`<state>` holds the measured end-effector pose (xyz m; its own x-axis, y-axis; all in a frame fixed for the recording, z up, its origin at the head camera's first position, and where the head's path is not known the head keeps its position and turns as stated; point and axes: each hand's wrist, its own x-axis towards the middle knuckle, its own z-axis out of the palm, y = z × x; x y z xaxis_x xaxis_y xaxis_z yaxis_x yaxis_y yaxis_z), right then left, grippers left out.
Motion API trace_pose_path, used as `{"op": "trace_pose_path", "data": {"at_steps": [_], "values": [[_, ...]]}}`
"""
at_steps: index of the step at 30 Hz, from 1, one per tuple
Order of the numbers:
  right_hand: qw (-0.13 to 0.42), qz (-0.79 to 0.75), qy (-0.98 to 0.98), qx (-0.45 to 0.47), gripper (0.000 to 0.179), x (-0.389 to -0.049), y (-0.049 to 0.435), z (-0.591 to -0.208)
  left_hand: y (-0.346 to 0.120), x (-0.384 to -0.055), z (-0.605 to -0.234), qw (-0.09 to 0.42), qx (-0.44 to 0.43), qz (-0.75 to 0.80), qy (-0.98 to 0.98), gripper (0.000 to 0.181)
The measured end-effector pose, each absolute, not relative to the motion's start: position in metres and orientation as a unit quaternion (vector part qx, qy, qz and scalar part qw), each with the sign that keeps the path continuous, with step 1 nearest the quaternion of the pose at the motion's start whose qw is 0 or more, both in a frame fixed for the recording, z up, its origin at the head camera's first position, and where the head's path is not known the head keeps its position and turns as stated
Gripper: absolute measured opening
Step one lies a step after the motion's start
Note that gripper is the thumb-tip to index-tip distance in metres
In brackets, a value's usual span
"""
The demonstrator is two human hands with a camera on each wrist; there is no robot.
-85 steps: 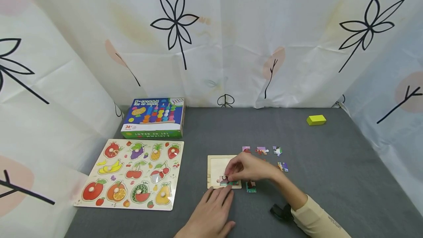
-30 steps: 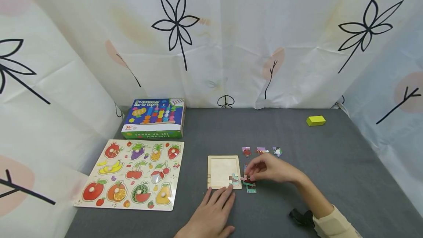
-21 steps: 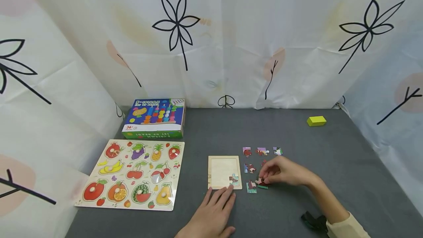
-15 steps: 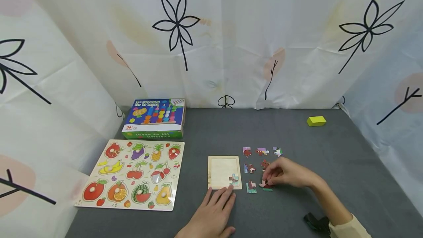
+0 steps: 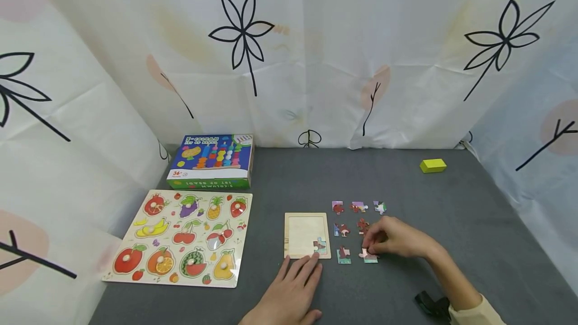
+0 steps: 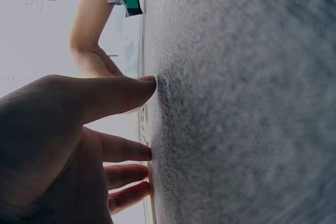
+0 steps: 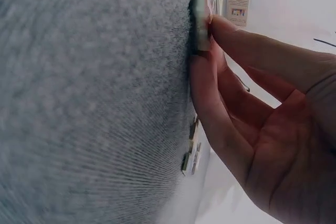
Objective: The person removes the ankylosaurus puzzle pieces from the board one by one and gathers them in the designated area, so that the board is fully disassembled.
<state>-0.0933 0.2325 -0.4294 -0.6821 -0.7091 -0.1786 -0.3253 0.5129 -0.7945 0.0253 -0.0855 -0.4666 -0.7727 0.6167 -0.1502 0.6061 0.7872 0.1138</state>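
My right hand (image 5: 395,237) pinches a jigsaw piece (image 5: 369,256), brown and pink with a green edge, between thumb and finger. In the right wrist view the piece (image 7: 202,22) lies at the grey cloth, fingertips at its edge. My left hand (image 5: 291,290) lies flat with straight fingers, its fingertips at the near rim of a small wooden puzzle tray (image 5: 300,232). One jigsaw piece (image 5: 319,246) sits in the tray's near right corner. Several loose pieces are set out in rows right of the tray, among them a brown-and-green one (image 5: 343,255) beside the pinched piece.
To the left lies a fruit peg puzzle board (image 5: 198,260), with a blue bead-set box (image 5: 212,159) behind it. A yellow block (image 5: 432,166) stands at the back right of the grey table (image 5: 451,224). A printed white curtain (image 5: 343,54) surrounds the table.
My right hand has left the tray and carried a jigsaw piece rightward to the near row of loose pieces, where it turned slightly flatter. My left hand has stayed at the tray's rim.
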Motion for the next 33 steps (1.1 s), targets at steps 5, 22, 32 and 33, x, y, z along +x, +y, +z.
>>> {"op": "trace_pose_path", "data": {"at_steps": [5,22,32,33], "values": [[0.240,-0.380,0.843,-0.296,0.006,-0.093,0.229,-0.428,-0.086,0.025,-0.465,0.091,0.323,0.027,0.942,0.085],[0.270,-0.451,0.791,-0.312,0.019,-0.103,0.189,-0.434,-0.087,0.025,-0.464,0.082,0.327,0.031,0.941,0.086],[0.242,-0.414,0.807,-0.346,0.018,-0.109,0.158,-0.437,-0.088,0.025,-0.465,0.082,0.332,0.035,0.939,0.085],[0.239,-0.408,0.809,-0.348,0.017,-0.110,0.156,-0.437,-0.088,0.026,-0.465,0.081,0.332,0.035,0.939,0.085]]}}
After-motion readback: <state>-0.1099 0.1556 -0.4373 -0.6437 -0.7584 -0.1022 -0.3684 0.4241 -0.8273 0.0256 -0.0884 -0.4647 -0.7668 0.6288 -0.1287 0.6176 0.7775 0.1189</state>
